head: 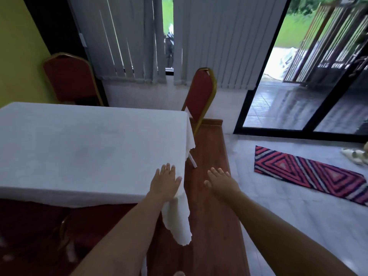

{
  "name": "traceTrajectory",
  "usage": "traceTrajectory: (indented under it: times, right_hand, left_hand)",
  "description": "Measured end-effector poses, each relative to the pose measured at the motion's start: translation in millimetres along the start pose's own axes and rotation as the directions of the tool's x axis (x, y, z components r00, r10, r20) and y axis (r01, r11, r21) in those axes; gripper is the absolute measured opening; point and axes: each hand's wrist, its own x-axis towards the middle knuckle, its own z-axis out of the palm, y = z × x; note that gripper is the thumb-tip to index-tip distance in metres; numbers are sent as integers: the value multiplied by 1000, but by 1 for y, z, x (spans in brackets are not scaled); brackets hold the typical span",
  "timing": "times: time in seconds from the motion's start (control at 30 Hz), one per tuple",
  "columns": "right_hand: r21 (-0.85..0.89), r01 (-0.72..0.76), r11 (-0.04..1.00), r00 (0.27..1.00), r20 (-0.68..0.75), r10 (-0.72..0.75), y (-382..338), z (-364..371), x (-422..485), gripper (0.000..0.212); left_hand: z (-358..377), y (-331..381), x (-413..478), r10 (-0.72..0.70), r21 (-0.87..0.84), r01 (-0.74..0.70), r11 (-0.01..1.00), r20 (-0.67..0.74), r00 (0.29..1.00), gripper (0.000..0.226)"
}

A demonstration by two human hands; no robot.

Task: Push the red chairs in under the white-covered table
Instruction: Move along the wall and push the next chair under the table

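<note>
Tabletop (79, 148), white cloth: left hand (166, 181) flat, fingers spread, on its near corner; right hand (220, 183) released beside it. Red chair (200, 96) at far corner; another chair (69, 78) behind. Striped rug (310, 174) beyond. Below the near edge, dim and blurred.

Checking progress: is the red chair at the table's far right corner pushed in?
Not fully: the red chair backrest stands clear beyond the table corner.

Single head-worn wide-angle view, looking forward and down from standing height over the near right corner of the white-covered bench (79, 148). Both forearms enter from the bottom edge, close to the lens. Far field reaches the vertical blinds (123, 36) and open sliding door (288, 92).
</note>
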Motion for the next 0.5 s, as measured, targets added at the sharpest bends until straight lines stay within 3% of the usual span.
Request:
traceTrajectory:
  times: [0.37, 0.5]
  right_hand:
    - [40, -151, 988, 988, -34, 152, 91, -39, 111, 55]
    - [41, -195, 980, 980, -38, 197, 149, -56, 151, 55]
  left_hand:
    - [-17, 60, 181, 167, 12, -167, 986, 9, 986, 55]
    - [-12, 96, 248, 245, 79, -251, 965, 74, 967, 54]
